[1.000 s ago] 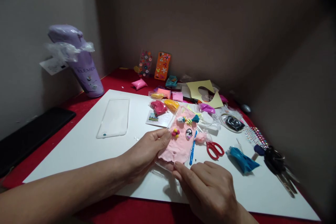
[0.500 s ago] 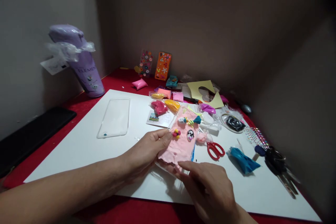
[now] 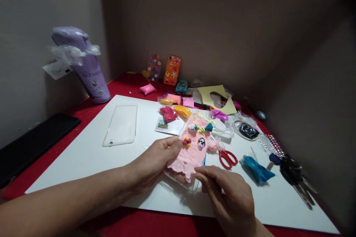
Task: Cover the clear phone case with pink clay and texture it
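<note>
My left grip (image 3: 155, 161) pinches the pink clay-covered phone case (image 3: 191, 150) by its left edge, long axis running up-frame, while my right grip (image 3: 230, 200) nips its lower right corner.

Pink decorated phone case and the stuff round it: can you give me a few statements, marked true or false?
1. Both the left hand and the right hand hold the pink case. True.
2. The red scissors lie left of the clear case. False: the red scissors lie right of the pink case.
3. The clear case lies flat on the white board, untouched. True.
4. The keys hang from the purple bottle. False: they lie at the board's right edge.
</note>
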### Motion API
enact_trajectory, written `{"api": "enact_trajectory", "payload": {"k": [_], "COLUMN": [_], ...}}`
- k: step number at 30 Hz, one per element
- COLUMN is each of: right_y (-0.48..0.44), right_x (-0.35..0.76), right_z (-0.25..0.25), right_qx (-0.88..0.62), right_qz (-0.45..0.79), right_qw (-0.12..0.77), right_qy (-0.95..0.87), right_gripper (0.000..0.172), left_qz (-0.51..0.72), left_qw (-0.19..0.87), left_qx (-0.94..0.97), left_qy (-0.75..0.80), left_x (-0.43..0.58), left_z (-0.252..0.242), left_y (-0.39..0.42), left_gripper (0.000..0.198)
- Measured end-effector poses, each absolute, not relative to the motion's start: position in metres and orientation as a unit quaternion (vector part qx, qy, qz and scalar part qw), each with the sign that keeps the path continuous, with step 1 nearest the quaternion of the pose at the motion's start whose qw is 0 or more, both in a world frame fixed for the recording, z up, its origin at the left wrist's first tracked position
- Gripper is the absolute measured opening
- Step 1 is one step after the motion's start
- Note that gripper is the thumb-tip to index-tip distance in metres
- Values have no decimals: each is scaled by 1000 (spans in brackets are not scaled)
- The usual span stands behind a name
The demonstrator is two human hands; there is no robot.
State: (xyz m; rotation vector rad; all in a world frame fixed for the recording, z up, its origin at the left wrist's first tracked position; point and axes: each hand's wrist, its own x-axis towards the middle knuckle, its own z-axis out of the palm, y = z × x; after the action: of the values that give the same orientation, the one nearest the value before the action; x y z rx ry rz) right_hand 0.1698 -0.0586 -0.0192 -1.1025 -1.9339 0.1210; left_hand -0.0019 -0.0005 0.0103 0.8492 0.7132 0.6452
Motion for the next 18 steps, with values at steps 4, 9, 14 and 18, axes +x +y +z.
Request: {"api": "enact_trajectory", "payload": {"k": [4,9,14,18], "right_y": [-57,-55,-54,-55], "right_x": [170,168,167,166], "right_z": [-19,-25,-27,-28], "right_qx": [-402,-375,-371,-367], "right_qz": [11,-46,-52,-25], "right_qw": [430,383,369,362], "right_qy": [-809,-843,-851,-856], "right_gripper": [24,30,28,26], "left_qz": [304,296,325,319], "left_qw": [807,810,794,795], "left_qx": [390,394,398,398], "left_qy": [323,317,325,329], "left_x": [-2,-2,-2,-1], "left_z": [9,7,8,9], "left_y": [1,1,-1,-2], "left_gripper": [28,31,29,28]}}
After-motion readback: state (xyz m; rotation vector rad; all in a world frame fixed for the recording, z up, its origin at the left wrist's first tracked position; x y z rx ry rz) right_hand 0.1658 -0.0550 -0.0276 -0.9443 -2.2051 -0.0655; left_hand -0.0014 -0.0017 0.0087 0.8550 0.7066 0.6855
